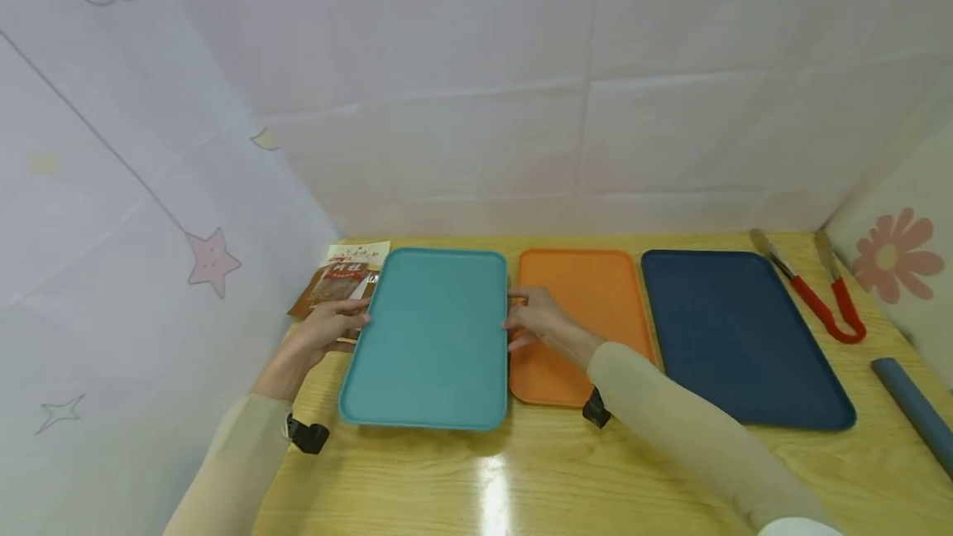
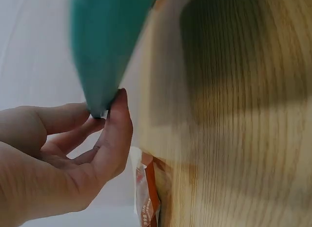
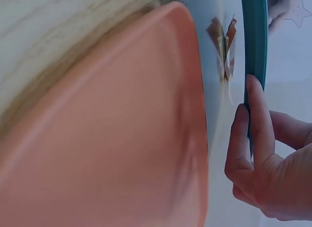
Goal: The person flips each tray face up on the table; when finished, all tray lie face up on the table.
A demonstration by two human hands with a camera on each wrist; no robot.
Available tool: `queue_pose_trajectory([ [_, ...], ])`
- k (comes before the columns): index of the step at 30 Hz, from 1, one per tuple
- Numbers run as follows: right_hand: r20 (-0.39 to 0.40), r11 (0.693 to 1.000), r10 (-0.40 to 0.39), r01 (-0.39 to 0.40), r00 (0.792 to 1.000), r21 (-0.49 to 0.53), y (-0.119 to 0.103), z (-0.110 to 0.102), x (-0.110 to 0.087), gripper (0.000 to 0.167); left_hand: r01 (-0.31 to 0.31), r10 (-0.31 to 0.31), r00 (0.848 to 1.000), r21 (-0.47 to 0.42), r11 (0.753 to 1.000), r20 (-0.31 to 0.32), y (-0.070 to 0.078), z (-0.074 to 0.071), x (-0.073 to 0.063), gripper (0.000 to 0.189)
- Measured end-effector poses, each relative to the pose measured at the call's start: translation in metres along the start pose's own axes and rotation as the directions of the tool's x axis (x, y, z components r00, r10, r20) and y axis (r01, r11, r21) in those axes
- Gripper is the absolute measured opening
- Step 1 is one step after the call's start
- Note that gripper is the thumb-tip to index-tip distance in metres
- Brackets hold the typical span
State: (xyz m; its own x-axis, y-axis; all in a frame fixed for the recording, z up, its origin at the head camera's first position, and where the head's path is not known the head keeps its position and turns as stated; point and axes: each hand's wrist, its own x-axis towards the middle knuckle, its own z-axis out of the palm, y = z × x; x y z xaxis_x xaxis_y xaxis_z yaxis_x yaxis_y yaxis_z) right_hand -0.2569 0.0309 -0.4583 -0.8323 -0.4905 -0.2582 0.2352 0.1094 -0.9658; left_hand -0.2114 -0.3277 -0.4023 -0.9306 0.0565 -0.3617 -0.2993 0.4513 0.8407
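Both hands hold a teal tray (image 1: 435, 337) by its long sides, and the left wrist view shows it raised off the wooden table with a shadow below. My left hand (image 1: 328, 329) pinches the left edge, thumb on one face and fingers beneath the rim (image 2: 101, 107). On the opposite edge my right hand (image 1: 538, 317) grips the tray, its fingertips (image 3: 253, 85) against the underside. Just right of the teal tray lies an orange tray (image 1: 588, 296), partly covered by the right forearm. A brown and white food packet (image 1: 338, 275) lies behind the left hand.
A dark blue tray (image 1: 744, 337) lies to the right on the wooden table (image 1: 402, 478). Beyond it are red-handled tongs (image 1: 826, 308) and a grey-blue roll (image 1: 916, 408) near the right edge. Pale printed cloth (image 1: 462, 147) encloses the back and sides.
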Motion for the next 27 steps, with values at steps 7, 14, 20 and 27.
queue_pose_trajectory([
  [7,-0.158,0.990,0.129,-0.119,0.979,0.071,-0.017,0.010,0.018,0.069,0.027,-0.025,1.000,0.089,0.996,-0.017,0.005,0.000,0.031,0.052],
  [14,-0.202,0.990,0.138,-0.134,0.970,0.032,-0.019,0.014,0.033,0.069,0.027,-0.007,0.995,0.207,0.978,-0.096,0.016,0.009,0.050,0.047],
  [20,-0.222,0.990,0.136,-0.137,0.966,0.008,-0.019,0.015,0.043,0.067,-0.063,0.142,0.973,0.385,0.921,-0.181,0.020,0.013,0.067,0.028],
  [27,-0.236,0.990,0.126,-0.138,0.964,-0.036,-0.017,0.016,0.049,0.067,-0.169,0.316,0.931,0.554,0.815,-0.182,0.011,0.011,0.081,0.033],
])
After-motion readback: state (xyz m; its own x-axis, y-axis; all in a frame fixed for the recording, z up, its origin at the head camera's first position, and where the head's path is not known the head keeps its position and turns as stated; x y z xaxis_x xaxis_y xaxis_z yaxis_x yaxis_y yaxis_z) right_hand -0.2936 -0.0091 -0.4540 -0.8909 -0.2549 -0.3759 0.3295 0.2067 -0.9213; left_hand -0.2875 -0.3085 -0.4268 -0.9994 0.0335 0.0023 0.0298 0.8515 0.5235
